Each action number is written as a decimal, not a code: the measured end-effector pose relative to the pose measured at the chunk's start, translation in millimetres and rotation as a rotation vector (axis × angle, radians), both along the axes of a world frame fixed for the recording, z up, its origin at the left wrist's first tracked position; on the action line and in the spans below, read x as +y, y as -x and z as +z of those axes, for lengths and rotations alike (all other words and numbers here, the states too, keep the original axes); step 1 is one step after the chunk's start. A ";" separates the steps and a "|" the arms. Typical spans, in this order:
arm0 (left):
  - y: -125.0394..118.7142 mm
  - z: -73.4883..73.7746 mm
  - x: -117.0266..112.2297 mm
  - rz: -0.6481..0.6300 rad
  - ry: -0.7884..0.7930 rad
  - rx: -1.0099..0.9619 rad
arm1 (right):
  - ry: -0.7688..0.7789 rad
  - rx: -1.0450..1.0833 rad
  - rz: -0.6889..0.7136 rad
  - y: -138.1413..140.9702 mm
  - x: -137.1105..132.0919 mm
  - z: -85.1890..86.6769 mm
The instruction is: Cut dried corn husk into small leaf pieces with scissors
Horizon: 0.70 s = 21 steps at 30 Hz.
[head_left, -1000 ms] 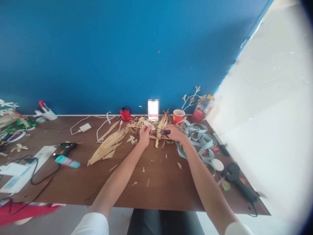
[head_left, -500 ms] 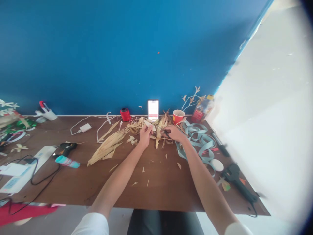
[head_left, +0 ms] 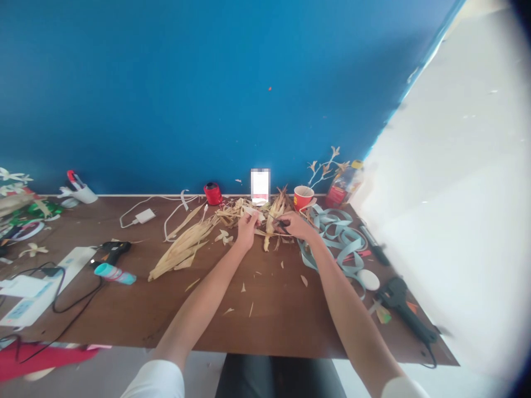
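Observation:
My left hand [head_left: 247, 229] pinches a pale strip of dried husk [head_left: 254, 211] above the far middle of the brown table [head_left: 136, 309]. My right hand [head_left: 295, 225] is closed on small dark-handled scissors [head_left: 281, 223], with the blades pointing left toward the strip. Both hands hover over a heap of dried husk pieces [head_left: 271, 216]. A longer bundle of husk leaves [head_left: 182, 249] lies to the left of my left hand. Small cut scraps [head_left: 249, 287] dot the table in front of my arms.
A red paper cup [head_left: 302, 197], a red round thing [head_left: 213, 193] and a phone [head_left: 260, 186] stand by the blue wall. Light-blue ribbon loops [head_left: 340, 235] and a black glue gun [head_left: 404, 307] lie right. Another glue gun [head_left: 113, 250], a teal tube [head_left: 114, 273], chargers and cables lie left.
Both hands have stayed in nearly the same spot; the left hand has lifted the husk strip slightly toward the wall.

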<state>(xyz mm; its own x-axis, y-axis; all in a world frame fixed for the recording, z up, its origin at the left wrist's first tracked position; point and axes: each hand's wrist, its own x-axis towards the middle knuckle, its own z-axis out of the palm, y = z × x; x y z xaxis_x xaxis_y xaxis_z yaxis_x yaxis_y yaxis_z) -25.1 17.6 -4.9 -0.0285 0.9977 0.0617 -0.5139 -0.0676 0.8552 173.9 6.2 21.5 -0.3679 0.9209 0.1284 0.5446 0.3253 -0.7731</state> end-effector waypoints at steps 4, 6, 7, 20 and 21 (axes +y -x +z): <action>0.2 -2.0 0.7 -0.004 0.010 0.012 | -0.020 -0.032 -0.036 -1.0 0.6 2.2; 0.2 -2.9 1.0 -0.004 0.015 0.017 | -0.028 -0.046 -0.029 -1.3 1.0 3.2; 0.1 -3.2 1.2 -0.004 0.015 0.020 | -0.029 -0.052 -0.021 -1.4 1.1 3.5; 0.3 -2.9 1.0 -0.028 0.003 0.034 | -0.018 -0.055 0.006 -1.9 1.0 2.2; 0.2 -2.3 0.7 -0.026 0.006 0.030 | -0.014 -0.050 0.012 -1.9 0.9 2.6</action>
